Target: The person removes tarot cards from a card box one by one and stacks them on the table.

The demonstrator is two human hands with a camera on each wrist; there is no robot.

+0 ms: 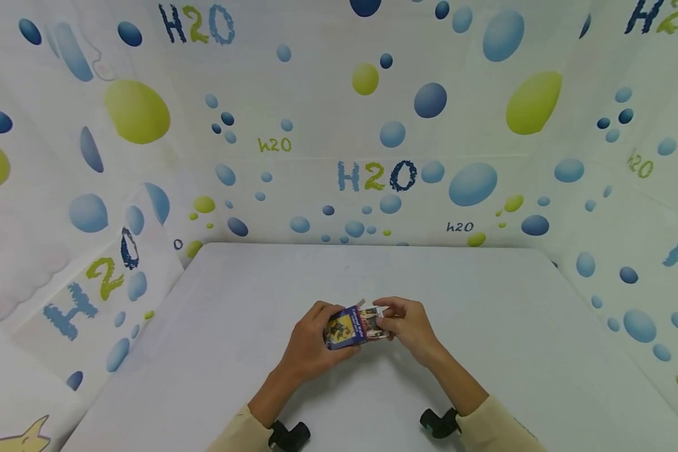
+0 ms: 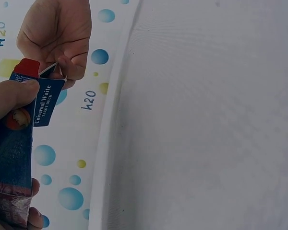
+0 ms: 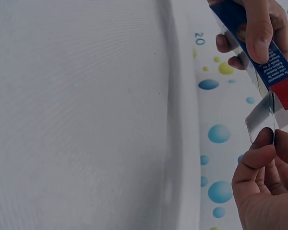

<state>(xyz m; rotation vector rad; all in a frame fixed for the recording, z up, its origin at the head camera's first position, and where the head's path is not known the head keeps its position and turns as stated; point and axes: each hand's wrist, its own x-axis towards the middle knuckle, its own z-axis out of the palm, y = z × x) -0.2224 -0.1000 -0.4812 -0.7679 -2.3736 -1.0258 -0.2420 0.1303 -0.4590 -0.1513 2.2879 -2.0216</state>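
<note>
A small blue tarot deck box [image 1: 341,330] with a yellow picture on its face is held slantwise over the table. My left hand [image 1: 307,344] grips it, thumb along one narrow side in the left wrist view. At the box's opened end, a blue lid flap [image 2: 45,103] lettered "Universal Waite Tarot Deck" sticks out beside a small red side flap [image 2: 28,67]. My right hand [image 1: 409,326] pinches the pale thin edge of the lid flap between thumb and fingers. What lies inside the box is mostly hidden by the flaps and fingers.
Under both hands is a white table [image 1: 248,282]. A white curtain [image 1: 316,94] printed with blue and green dots and "H2O" hangs behind it and at both sides. Black camera mounts [image 1: 289,435] sit at both wrists, by the beige sleeves [image 1: 500,427].
</note>
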